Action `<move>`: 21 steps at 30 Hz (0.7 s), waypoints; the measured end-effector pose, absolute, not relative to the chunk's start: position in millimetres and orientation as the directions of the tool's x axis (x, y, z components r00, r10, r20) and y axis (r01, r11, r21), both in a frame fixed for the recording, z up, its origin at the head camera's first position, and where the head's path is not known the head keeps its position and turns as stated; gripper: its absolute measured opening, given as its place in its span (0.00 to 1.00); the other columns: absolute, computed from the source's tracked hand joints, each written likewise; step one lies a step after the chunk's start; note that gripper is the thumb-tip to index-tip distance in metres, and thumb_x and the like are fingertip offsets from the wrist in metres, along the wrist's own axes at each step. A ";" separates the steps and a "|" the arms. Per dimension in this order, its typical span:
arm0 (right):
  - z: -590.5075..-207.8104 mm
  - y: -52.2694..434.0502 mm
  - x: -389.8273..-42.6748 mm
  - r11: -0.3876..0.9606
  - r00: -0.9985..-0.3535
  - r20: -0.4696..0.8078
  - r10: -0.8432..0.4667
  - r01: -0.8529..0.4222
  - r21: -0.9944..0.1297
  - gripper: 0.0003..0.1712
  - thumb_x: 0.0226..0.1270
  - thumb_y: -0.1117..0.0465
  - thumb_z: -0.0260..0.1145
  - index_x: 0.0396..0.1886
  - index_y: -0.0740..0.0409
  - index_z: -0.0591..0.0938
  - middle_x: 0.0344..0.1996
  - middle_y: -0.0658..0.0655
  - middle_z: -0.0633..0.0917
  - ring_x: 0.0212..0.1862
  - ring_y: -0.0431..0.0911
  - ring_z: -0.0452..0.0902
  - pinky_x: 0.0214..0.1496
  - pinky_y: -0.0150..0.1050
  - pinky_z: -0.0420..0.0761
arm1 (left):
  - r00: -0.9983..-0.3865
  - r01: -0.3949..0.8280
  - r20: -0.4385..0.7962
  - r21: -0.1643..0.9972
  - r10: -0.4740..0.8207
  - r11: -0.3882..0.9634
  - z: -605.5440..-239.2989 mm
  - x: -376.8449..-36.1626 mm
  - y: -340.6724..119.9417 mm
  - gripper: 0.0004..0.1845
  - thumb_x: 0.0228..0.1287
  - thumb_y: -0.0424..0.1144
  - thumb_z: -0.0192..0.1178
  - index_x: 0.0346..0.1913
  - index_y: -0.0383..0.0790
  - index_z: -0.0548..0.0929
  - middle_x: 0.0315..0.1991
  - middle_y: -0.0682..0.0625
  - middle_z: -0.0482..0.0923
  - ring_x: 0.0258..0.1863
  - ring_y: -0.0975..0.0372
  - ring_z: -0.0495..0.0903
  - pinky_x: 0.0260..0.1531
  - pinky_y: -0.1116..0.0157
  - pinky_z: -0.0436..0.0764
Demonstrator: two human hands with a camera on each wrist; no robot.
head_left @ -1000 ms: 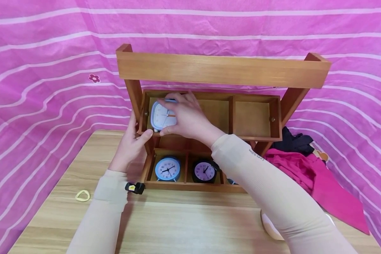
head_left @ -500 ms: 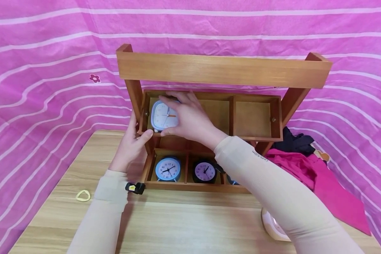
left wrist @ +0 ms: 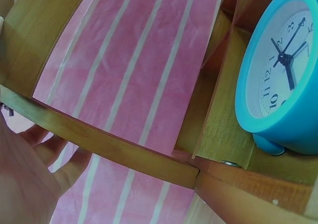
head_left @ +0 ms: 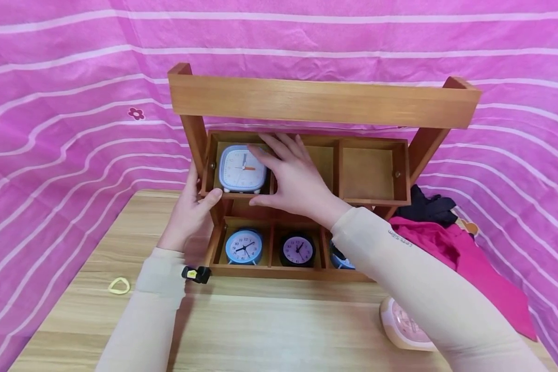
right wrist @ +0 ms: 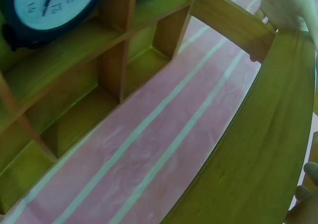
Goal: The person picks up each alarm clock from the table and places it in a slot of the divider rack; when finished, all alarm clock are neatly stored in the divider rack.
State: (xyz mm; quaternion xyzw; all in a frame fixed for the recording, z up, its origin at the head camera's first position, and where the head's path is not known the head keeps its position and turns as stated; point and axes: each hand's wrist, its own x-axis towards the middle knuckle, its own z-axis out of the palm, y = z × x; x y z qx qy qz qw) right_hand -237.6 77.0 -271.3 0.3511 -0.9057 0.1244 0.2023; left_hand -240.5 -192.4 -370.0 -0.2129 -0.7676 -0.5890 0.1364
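Head view: nearest, in front of the wooden rack (head_left: 325, 101), a cream-and-pink object (head_left: 392, 324) is partly covered by the right sleeve (head_left: 404, 258), so what it is cannot be made out. In the rack's lower row are a round blue alarm clock (head_left: 244, 247) at the left, a round black alarm clock (head_left: 297, 250) in the middle and, at the right, another blue clock (head_left: 341, 261) largely hidden by that forearm. The left hand (head_left: 188, 217) holds the rack's left end, thumb at the upper row's front edge, fingers passing behind; bracing there should check any wobble. The square blue-and-white alarm clock (head_left: 243, 168) stands in the rack's upper left compartment, face forward, feet near the front edge. At its right side the right hand (head_left: 299, 181) has thumb and fingers spread wide, gripping nothing; whether the index fingertip touches the casing cannot be told. A good release would draw thumb and index clear without catching the casing, both feet flat. The clock's back is hidden, and neither wrist view shows it. Farthest, behind the rack, is striped pink fabric (head_left: 307, 39).
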 end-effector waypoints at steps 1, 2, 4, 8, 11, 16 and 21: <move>-272.4 80.2 -236.8 0.722 -0.671 0.458 -0.583 -0.686 -0.087 0.59 0.53 0.26 0.76 0.80 0.45 0.69 0.83 0.54 0.57 0.85 0.52 0.40 0.84 0.59 0.37 | -0.872 0.487 0.460 0.845 0.166 0.220 -369.7 -240.2 -192.8 0.48 0.76 0.41 0.63 0.84 0.72 0.44 0.83 0.53 0.52 0.74 0.47 0.64 0.65 0.36 0.72; -273.9 83.6 -235.9 0.721 -0.670 0.462 -0.581 -0.687 -0.090 0.59 0.53 0.26 0.75 0.80 0.45 0.69 0.83 0.54 0.57 0.85 0.53 0.40 0.84 0.59 0.36 | -0.873 0.486 0.459 0.845 0.166 0.224 -369.5 -240.1 -193.2 0.48 0.76 0.41 0.63 0.84 0.72 0.44 0.83 0.53 0.53 0.74 0.47 0.64 0.65 0.36 0.72; -276.7 90.5 -233.7 0.723 -0.669 0.468 -0.578 -0.685 -0.087 0.58 0.54 0.25 0.74 0.80 0.45 0.69 0.83 0.54 0.58 0.84 0.54 0.41 0.84 0.60 0.36 | -0.874 0.484 0.456 0.845 0.166 0.226 -369.2 -239.9 -193.9 0.48 0.76 0.40 0.62 0.84 0.73 0.44 0.83 0.53 0.52 0.74 0.46 0.64 0.65 0.36 0.73; -282.0 105.7 -226.7 0.733 -0.675 0.465 -0.573 -0.676 -0.078 0.59 0.55 0.24 0.72 0.82 0.44 0.67 0.83 0.55 0.57 0.84 0.56 0.41 0.83 0.61 0.38 | -0.878 0.477 0.449 0.849 0.167 0.226 -369.8 -240.4 -193.8 0.48 0.76 0.41 0.62 0.84 0.73 0.43 0.83 0.52 0.52 0.75 0.47 0.63 0.66 0.37 0.72; -284.7 116.5 -219.5 0.739 -0.674 0.468 -0.571 -0.671 -0.065 0.60 0.55 0.24 0.72 0.82 0.43 0.66 0.83 0.56 0.57 0.84 0.58 0.42 0.83 0.63 0.40 | -0.877 0.478 0.449 0.847 0.168 0.230 -369.8 -240.4 -193.9 0.48 0.76 0.41 0.62 0.84 0.73 0.42 0.83 0.51 0.51 0.75 0.46 0.63 0.66 0.36 0.71; -289.8 129.4 -209.7 0.742 -0.652 0.488 -0.580 -0.670 -0.014 0.59 0.54 0.24 0.73 0.81 0.45 0.68 0.82 0.58 0.59 0.83 0.61 0.46 0.81 0.68 0.44 | -0.881 0.471 0.442 0.851 0.169 0.232 -368.7 -239.2 -194.1 0.48 0.77 0.41 0.61 0.84 0.74 0.42 0.84 0.53 0.50 0.76 0.46 0.62 0.66 0.36 0.70; -297.0 140.0 -201.8 0.742 -0.640 0.507 -0.578 -0.670 0.001 0.58 0.54 0.24 0.73 0.80 0.46 0.69 0.82 0.58 0.59 0.82 0.62 0.47 0.79 0.71 0.45 | -0.885 0.464 0.434 0.853 0.170 0.239 -368.4 -238.1 -193.0 0.47 0.77 0.41 0.61 0.83 0.74 0.42 0.84 0.54 0.49 0.77 0.46 0.60 0.66 0.36 0.70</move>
